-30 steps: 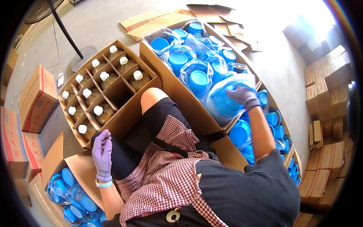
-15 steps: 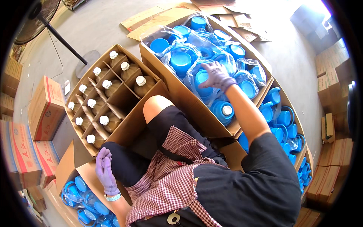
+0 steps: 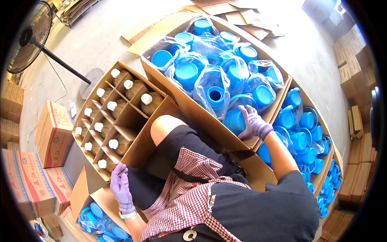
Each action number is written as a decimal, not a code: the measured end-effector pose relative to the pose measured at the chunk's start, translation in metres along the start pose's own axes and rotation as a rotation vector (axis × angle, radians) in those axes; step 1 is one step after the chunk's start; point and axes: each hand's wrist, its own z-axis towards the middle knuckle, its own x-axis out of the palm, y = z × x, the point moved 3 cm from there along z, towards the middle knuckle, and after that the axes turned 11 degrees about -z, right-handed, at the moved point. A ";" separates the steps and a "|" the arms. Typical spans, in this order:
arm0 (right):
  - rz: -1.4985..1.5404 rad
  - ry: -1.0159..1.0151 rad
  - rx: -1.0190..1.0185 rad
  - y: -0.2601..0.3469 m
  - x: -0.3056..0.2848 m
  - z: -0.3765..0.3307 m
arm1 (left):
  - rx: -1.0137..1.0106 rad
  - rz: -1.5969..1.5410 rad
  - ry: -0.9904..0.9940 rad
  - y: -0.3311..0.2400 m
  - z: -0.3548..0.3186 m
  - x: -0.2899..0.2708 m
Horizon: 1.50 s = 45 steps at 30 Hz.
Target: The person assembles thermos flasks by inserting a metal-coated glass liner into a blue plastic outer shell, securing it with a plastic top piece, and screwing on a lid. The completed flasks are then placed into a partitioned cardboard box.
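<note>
1. The right hand, in a thin purple glove, is reaching into the carton of bagged caps, its fingers curling over a blue cap at the near corner; the fingers are spread around it, not yet closed tight.
2. The left hand, also gloved, is resting open and flat against the person's thigh, holding nothing; just beyond its fingertips sits the divided carton of bottles.
3. The blue cap is lying under the right palm, inside a clear plastic bag, touching other caps beside and beyond it.
4. Likely trouble: the slick film could be getting caught between glove and cap, so the hold slips or the bag drags along and spills neighbouring caps.
5. Leaning that far across could also be pushing the knee against the soft cardboard wall and tipping the bottle carton.
6. Materials: the caps are glossy, round, moulded plastic; the bags are crinkled and shiny; the cartons are matte brown corrugated board; the bottles are brownish with white round tops.
</note>
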 end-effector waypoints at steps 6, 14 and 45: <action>0.403 -0.530 0.022 -0.003 -0.064 0.106 | 0.084 0.042 0.032 -0.020 -0.003 0.012; -0.120 -0.065 0.022 0.024 -0.082 0.218 | 0.074 -0.008 -0.063 -0.021 -0.031 -0.003; -0.073 -0.771 -1.331 0.344 -0.312 -0.086 | 0.005 -0.063 0.307 0.016 -0.090 0.021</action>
